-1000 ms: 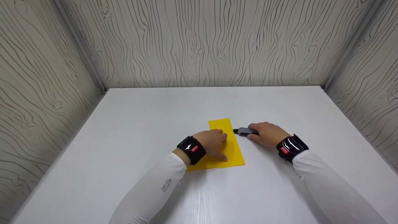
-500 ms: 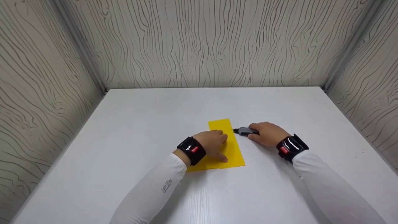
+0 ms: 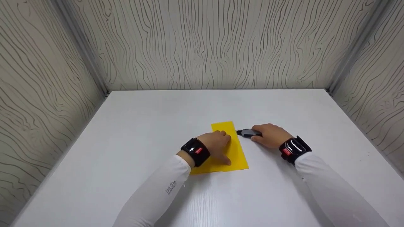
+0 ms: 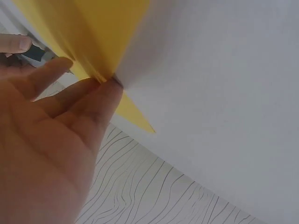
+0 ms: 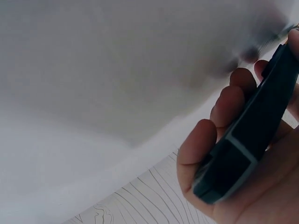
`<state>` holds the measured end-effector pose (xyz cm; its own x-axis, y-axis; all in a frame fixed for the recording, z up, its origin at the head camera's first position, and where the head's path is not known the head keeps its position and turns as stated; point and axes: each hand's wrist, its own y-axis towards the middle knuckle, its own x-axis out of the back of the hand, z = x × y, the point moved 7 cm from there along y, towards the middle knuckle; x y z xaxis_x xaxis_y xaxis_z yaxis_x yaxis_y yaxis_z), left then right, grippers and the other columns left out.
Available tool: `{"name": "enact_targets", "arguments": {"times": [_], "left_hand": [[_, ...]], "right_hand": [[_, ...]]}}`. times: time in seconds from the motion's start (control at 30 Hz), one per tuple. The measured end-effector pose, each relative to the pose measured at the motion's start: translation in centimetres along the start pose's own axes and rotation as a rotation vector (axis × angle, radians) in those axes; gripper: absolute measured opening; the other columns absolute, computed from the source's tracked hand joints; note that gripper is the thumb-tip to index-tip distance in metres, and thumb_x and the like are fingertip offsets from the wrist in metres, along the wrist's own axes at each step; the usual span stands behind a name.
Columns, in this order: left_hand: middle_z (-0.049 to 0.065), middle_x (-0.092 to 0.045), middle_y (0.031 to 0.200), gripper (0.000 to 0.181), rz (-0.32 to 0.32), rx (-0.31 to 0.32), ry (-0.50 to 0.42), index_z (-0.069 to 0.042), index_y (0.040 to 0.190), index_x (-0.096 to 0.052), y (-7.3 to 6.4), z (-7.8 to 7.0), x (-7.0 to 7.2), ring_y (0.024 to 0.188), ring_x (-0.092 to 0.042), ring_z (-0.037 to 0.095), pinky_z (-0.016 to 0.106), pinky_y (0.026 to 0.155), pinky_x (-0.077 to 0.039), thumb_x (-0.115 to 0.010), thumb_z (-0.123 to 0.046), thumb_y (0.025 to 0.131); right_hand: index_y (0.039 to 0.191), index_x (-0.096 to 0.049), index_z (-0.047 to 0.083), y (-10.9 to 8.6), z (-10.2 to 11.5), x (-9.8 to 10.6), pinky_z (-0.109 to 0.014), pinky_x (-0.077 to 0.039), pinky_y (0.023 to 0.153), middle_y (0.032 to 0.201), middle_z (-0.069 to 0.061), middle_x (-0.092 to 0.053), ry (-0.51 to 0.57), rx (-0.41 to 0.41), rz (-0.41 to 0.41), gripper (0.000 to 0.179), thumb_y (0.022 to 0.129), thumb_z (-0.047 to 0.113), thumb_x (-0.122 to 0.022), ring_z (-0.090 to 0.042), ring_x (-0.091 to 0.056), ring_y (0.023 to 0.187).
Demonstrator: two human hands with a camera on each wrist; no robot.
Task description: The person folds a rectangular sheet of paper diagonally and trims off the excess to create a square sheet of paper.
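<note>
Yellow paper (image 3: 236,156) lies on the white table, with a small step along its near edge. My left hand (image 3: 215,146) presses it down, thumb and fingers spread. Up close in the left wrist view, the fingertips (image 4: 112,88) meet the yellow paper (image 4: 103,28), which looks creased beside them. My right hand (image 3: 272,135) grips a grey and black utility knife (image 3: 250,133), its front end right at the paper's right edge. In the right wrist view, fingers curl round the dark handle of the knife (image 5: 252,126); its tip is hidden from that side.
The white table (image 3: 151,119) spreads out around the paper. Wood-grain panels (image 3: 202,44) enclose it at the back and both sides, with grey posts (image 3: 77,44) at the corners. Black bands (image 3: 195,152) circle both wrists over white sleeves.
</note>
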<state>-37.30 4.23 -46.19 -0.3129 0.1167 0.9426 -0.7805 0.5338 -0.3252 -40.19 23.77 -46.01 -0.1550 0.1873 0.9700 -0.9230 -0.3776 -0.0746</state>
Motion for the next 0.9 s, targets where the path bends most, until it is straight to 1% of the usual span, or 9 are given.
{"name": "enact_targets", "arguments": {"times": [0.03, 0.13, 0.3, 0.4, 0.57, 0.67, 0.77, 0.83, 0.9], "left_hand": [[0.007, -0.055, 0.16, 0.088, -0.003, -0.005, 0.008, -0.019, 0.158, -0.054, 0.04, 0.02, 0.05, 0.14, -0.057, 0.026, 0.047, 0.124, -0.047, -0.079, -0.068, 0.09], [0.007, -0.052, 0.163, 0.088, -0.006, -0.017, 0.018, -0.018, 0.157, -0.056, 0.15, 0.11, 0.19, 0.14, -0.054, 0.026, 0.048, 0.122, -0.049, -0.08, -0.069, 0.089], [0.004, -0.043, 0.172, 0.094, -0.006, 0.0, -0.033, -0.022, 0.16, -0.051, 0.45, 0.44, 0.27, 0.147, -0.048, 0.027, 0.05, 0.125, -0.045, -0.082, -0.07, 0.085], [0.003, -0.045, 0.171, 0.095, -0.006, 0.004, -0.043, -0.024, 0.16, -0.051, 0.63, 0.57, 0.28, 0.144, -0.049, 0.027, 0.051, 0.124, -0.047, -0.083, -0.072, 0.084], [0.003, -0.053, 0.16, 0.091, -0.012, 0.0, -0.036, -0.024, 0.155, -0.055, 0.71, 0.45, 0.42, 0.135, -0.051, 0.026, 0.05, 0.119, -0.05, -0.084, -0.072, 0.083], [0.003, -0.055, 0.158, 0.09, -0.013, 0.001, -0.029, -0.024, 0.153, -0.055, 0.71, 0.38, 0.46, 0.132, -0.052, 0.025, 0.05, 0.118, -0.051, -0.084, -0.073, 0.083], [0.002, -0.052, 0.163, 0.091, -0.007, 0.011, -0.037, -0.025, 0.155, -0.054, 0.71, 0.4, 0.42, 0.136, -0.052, 0.026, 0.052, 0.12, -0.05, -0.083, -0.073, 0.083], [0.002, -0.046, 0.17, 0.095, 0.001, 0.023, -0.058, -0.027, 0.158, -0.051, 0.7, 0.52, 0.33, 0.144, -0.051, 0.026, 0.055, 0.123, -0.047, -0.084, -0.072, 0.082], [0.0, -0.039, 0.175, 0.099, 0.011, 0.032, -0.084, -0.027, 0.162, -0.047, 0.76, 0.68, 0.17, 0.154, -0.045, 0.025, 0.057, 0.126, -0.043, -0.085, -0.072, 0.082]], "right_hand": [[0.138, -0.069, 0.006, 0.04, 0.06, -0.01, -0.063, -0.054, 0.107, 0.126, -0.019, -0.076, -0.001, 0.006, -0.002, 0.04, 0.108, 0.032, -0.067, -0.036, -0.068, 0.107], [0.139, -0.068, 0.006, 0.16, 0.09, -0.1, -0.062, -0.054, 0.107, 0.127, -0.019, -0.076, -0.003, 0.014, -0.01, 0.041, 0.108, 0.033, -0.067, -0.037, -0.069, 0.109], [0.14, -0.068, 0.006, 0.12, -0.15, -0.13, -0.062, -0.054, 0.108, 0.129, -0.019, -0.076, -0.012, 0.01, -0.017, 0.042, 0.108, 0.033, -0.067, -0.037, -0.069, 0.11], [0.142, -0.068, 0.006, 0.22, -0.14, -0.15, -0.064, -0.053, 0.11, 0.132, -0.02, -0.075, -0.006, 0.0, -0.008, 0.043, 0.108, 0.033, -0.067, -0.039, -0.069, 0.113], [0.144, -0.067, 0.006, 0.27, -0.24, -0.18, -0.066, -0.051, 0.113, 0.136, -0.021, -0.073, 0.002, -0.011, 0.001, 0.045, 0.108, 0.033, -0.067, -0.042, -0.068, 0.119], [0.145, -0.067, 0.006, 0.29, -0.49, -0.18, -0.066, -0.051, 0.112, 0.136, -0.021, -0.073, -0.004, -0.017, 0.003, 0.046, 0.108, 0.033, -0.067, -0.041, -0.068, 0.119], [0.145, -0.066, 0.006, 0.32, -0.4, -0.13, -0.066, -0.051, 0.112, 0.136, -0.022, -0.073, -0.006, -0.02, 0.007, 0.046, 0.108, 0.034, -0.066, -0.042, -0.068, 0.118], [0.145, -0.066, 0.006, 0.37, -0.23, -0.07, -0.066, -0.051, 0.113, 0.137, -0.022, -0.073, -0.004, -0.019, 0.008, 0.047, 0.108, 0.034, -0.066, -0.042, -0.068, 0.119], [0.145, -0.066, 0.006, 0.35, 0.0, 0.0, -0.065, -0.051, 0.112, 0.136, -0.022, -0.073, -0.005, -0.011, 0.007, 0.047, 0.109, 0.035, -0.066, -0.042, -0.068, 0.119]]}}
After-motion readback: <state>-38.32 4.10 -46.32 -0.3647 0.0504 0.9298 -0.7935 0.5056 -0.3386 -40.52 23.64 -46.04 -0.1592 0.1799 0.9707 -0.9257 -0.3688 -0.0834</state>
